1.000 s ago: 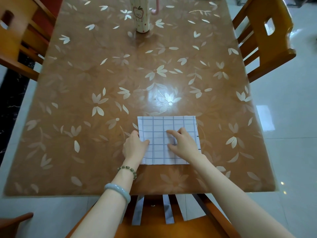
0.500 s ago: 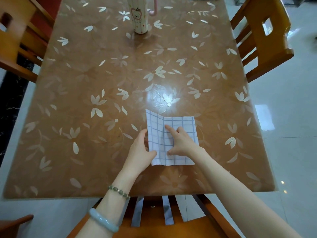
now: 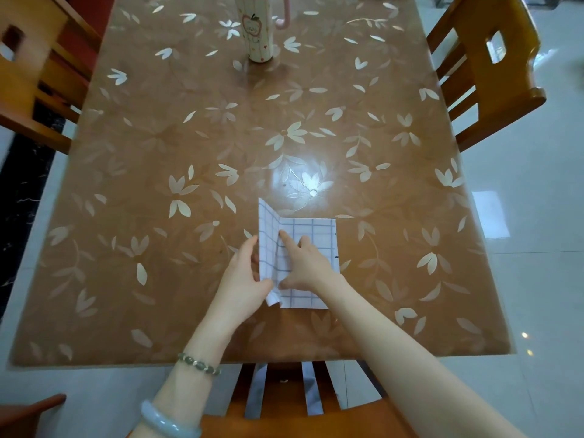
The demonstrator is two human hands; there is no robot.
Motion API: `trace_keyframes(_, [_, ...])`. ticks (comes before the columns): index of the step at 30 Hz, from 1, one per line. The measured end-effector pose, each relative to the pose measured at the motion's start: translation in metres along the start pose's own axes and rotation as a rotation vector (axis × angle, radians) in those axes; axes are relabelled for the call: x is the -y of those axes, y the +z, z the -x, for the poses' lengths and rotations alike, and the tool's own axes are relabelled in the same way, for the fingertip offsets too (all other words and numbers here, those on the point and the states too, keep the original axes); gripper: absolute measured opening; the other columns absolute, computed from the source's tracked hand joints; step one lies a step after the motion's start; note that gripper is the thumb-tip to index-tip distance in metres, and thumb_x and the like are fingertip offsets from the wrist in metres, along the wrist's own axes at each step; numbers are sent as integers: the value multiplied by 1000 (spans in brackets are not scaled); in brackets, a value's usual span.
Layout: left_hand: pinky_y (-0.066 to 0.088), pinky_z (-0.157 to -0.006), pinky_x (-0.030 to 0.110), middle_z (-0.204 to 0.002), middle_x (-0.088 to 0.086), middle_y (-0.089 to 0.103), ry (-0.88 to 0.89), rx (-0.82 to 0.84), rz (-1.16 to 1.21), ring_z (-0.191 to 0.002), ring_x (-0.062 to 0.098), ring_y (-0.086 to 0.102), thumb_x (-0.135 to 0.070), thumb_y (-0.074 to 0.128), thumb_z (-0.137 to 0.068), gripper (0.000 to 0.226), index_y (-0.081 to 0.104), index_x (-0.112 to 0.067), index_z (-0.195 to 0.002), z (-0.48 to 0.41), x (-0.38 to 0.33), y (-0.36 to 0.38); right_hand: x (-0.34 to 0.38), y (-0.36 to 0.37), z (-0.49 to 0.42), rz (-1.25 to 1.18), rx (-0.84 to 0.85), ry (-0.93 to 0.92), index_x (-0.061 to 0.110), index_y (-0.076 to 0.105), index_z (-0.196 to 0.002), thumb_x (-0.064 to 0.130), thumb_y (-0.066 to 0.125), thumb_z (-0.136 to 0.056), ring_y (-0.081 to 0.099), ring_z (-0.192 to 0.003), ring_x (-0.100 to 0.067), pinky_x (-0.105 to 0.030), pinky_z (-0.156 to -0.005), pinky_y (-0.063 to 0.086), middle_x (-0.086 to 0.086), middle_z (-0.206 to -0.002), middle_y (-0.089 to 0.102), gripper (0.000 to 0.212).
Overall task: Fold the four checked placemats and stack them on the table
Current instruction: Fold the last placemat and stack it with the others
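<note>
Home dining room: wooden chairs (image 3: 486, 74) are standing round a leaf-patterned desk (image 3: 158, 153); glossy floor tiles (image 3: 537, 248) are reflecting light; a cartoon-printed bottle (image 3: 259, 33) is standing at the far end.

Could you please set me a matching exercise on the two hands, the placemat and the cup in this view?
1 left hand
2 right hand
3 checked placemat
4 cup

a stands at the far end of the table
b left part raised
c forefinger presses on the placemat
d holds the placemat's left edge

Pairs: 1-d, 2-c, 3-b, 4-a
</note>
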State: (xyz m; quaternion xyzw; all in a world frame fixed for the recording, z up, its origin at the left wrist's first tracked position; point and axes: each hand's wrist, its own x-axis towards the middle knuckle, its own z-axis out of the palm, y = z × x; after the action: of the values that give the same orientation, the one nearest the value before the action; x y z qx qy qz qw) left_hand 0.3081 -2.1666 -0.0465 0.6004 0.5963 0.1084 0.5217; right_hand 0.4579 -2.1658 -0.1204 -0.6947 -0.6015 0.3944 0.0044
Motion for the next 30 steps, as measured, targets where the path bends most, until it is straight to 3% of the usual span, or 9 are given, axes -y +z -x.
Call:
trace_keyframes(8, [53,-81,26,-126,-8,50,-31,-8,-33,-99,6,59,-3,62,-82,77,31,-36,-144,8,16,-35,36,24,-11,21,-18,-18,27,5,-150,34,79,-68,43,-111,-30,-35,-69,41,-12,-126,35,110])
trace_keyframes(12, [50,-73,20,-115,-9,48,-10,-2,-91,-91,10,58,-5,61,-83,75,31,-30,-146,8,7,-25,29,19,-8,-95,45,-43,27,7,-151,31,79,-69,43,-110,-26,-35,-83,45,-9,-124,34,109])
trace_keyframes(14, [45,-66,17,-106,-10,43,21,0,-167,-83,9,55,-7,60,-85,69,33,-28,-145,8,-1,-17,19,9,-1,-374,66,-12,27,19,-149,24,77,-74,50,-101,-20,-32,-89,46,-6,-122,40,96])
trace_keyframes(16, [48,-67,19,-106,-10,41,43,6,-223,-81,6,54,-9,58,-85,65,34,-28,-142,8,-7,-5,4,-2,9,-676,-57,56,23,40,-140,17,72,-79,56,-86,-14,-28,-81,50,-5,-112,54,69])
trace_keyframes(18, [55,-75,30,-114,-7,38,61,17,-275,-89,7,57,-12,57,-85,67,30,-26,-145,6,-9,12,-16,-10,21,-805,-245,138,18,58,-123,13,67,-83,61,-78,-12,-28,-77,54,-4,-97,65,41])
trace_keyframes(20, [53,-76,30,-124,-2,35,68,26,-357,-95,16,59,-14,57,-86,71,22,-20,-148,3,-12,31,-31,-16,30,-901,-357,205,12,67,-108,10,63,-85,65,-73,-13,-30,-76,57,-3,-84,70,23])
trace_keyframes(23, [43,-69,24,-135,7,29,48,34,-465,-96,22,59,-9,58,-89,77,11,-13,-151,-1,-16,63,-35,-21,34,-1078,-325,263,0,71,-95,10,61,-89,66,-69,-18,-32,-72,59,-9,-76,69,15])
trace_keyframes(27, [46,-81,29,-140,14,26,-32,30,-500,-107,28,58,-6,54,-92,74,9,-2,-150,-12,-16,92,-35,-14,27,-962,-259,312,8,73,-75,31,66,-83,68,-72,-21,-40,-75,59,-8,-72,71,25])
trace_keyframes(30, [49,-86,33,-138,16,28,-46,52,-467,-107,31,56,-8,56,-90,74,11,1,-148,-20,-11,103,-35,-7,23,-761,-288,351,12,72,-72,30,62,-71,66,-69,-19,-45,-75,57,-8,-69,71,20])
